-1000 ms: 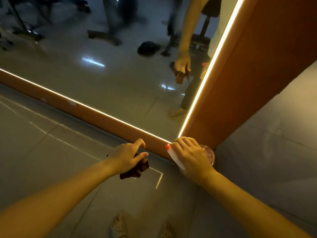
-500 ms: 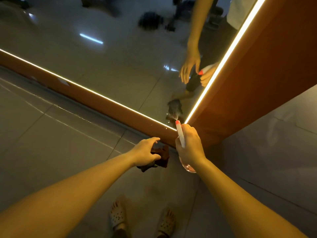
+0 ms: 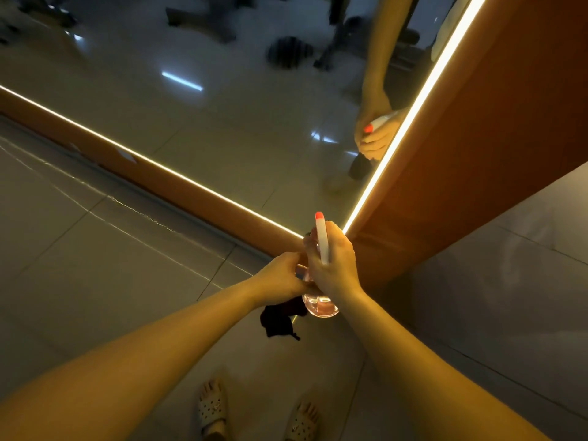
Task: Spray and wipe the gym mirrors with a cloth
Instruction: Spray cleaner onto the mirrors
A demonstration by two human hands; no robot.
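The left hand, dark cloth dangling from its curled fingers, now joins the right hand clamped round the spray bottle, likely steadying it before spraying the mirror.

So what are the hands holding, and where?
Right hand grips the spray bottle at its neck; left hand holds the dark cloth by its top.

No text, label, brand or number is legible anywhere.
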